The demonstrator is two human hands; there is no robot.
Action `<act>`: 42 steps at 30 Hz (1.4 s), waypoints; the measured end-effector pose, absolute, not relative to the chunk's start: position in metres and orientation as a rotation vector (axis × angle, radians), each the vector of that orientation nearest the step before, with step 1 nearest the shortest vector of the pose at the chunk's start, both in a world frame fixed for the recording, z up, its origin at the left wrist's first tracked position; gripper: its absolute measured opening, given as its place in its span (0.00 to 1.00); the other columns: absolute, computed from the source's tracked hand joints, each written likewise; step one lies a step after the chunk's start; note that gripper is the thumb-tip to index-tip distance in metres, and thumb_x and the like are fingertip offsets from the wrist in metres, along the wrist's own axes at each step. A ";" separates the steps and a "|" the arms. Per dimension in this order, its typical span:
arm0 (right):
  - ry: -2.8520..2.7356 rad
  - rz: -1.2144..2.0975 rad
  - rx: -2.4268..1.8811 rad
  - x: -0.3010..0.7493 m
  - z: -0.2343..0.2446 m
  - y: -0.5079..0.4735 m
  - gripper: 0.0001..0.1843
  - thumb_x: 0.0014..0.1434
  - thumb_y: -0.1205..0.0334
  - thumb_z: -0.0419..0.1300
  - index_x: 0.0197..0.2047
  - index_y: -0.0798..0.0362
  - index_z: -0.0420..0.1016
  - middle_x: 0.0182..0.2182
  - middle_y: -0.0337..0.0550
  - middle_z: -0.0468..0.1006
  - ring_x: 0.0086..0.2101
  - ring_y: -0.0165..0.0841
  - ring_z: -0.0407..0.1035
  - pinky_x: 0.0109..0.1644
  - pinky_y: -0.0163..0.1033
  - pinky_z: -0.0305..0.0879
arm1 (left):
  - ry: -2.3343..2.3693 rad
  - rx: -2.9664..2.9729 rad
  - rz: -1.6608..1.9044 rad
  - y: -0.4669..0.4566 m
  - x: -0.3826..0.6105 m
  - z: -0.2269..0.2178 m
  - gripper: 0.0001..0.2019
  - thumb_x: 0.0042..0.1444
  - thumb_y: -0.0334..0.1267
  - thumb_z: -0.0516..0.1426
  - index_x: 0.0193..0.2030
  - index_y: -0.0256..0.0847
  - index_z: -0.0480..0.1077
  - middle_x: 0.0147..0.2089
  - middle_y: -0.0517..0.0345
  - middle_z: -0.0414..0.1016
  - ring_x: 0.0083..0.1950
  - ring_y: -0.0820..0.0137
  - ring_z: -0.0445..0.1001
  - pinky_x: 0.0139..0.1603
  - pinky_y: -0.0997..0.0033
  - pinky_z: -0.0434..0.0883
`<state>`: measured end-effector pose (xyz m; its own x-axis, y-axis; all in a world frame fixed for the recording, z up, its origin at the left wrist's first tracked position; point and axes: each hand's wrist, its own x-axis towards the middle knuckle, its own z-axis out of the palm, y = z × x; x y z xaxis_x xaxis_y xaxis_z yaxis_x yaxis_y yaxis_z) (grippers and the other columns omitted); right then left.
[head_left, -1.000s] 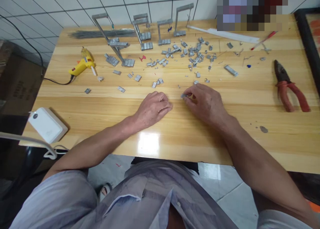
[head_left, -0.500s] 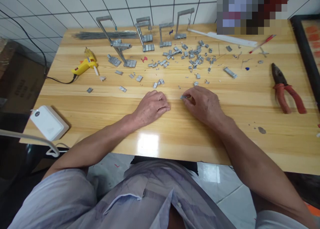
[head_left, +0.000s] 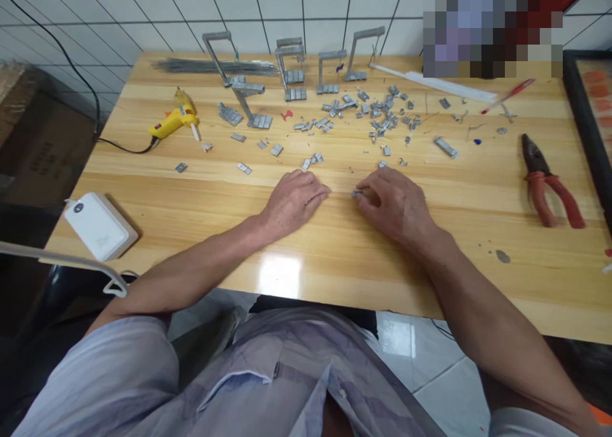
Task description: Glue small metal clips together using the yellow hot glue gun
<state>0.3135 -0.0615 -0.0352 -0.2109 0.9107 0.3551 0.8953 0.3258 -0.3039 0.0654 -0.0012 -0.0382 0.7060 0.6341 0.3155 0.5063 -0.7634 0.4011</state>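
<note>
My right hand [head_left: 398,202] pinches a small grey metal-looking piece [head_left: 356,193] between thumb and fingertips, low over the wooden table. To its left, my left hand [head_left: 295,200] is closed, thumb pressed against the fingers; whatever it may hold is hidden. A gap separates the two hands. Just beyond them lie a few small grey pieces [head_left: 313,160], and farther back a loose scatter of similar grey pieces [head_left: 382,115]. Several grey L-shaped stands with segmented bases, such as one stand [head_left: 261,120], rise along the back.
A yellow glue gun [head_left: 174,120] with its black cord and a white box-like device [head_left: 101,227] are at the left. Red-handled pliers [head_left: 540,179] lie at the right. Along the back are thin grey rods [head_left: 215,66], white strips [head_left: 444,85] and a red pen [head_left: 509,95].
The camera view has shifted, so the table's contents appear farther right. My hands stay close together in nearly the same pose, the right one still pinching the grey piece.
</note>
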 end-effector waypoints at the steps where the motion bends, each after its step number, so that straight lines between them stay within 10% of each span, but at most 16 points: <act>1: -2.099 0.025 -1.581 0.313 -0.035 -0.062 0.08 0.67 0.60 0.60 0.42 0.52 0.80 0.39 0.51 0.83 0.42 0.44 0.76 0.42 0.46 0.68 | 0.924 2.606 0.670 0.000 0.065 -0.037 0.13 0.74 0.39 0.54 0.51 0.39 0.80 0.45 0.50 0.83 0.46 0.62 0.77 0.52 0.59 0.71; 42: -2.045 0.064 -1.586 0.307 -0.033 -0.062 0.10 0.68 0.61 0.57 0.39 0.49 0.80 0.38 0.49 0.83 0.41 0.42 0.75 0.44 0.46 0.68 | 0.774 2.838 0.227 -0.008 0.078 -0.024 0.15 0.74 0.35 0.50 0.43 0.36 0.78 0.41 0.49 0.79 0.44 0.62 0.77 0.47 0.63 0.72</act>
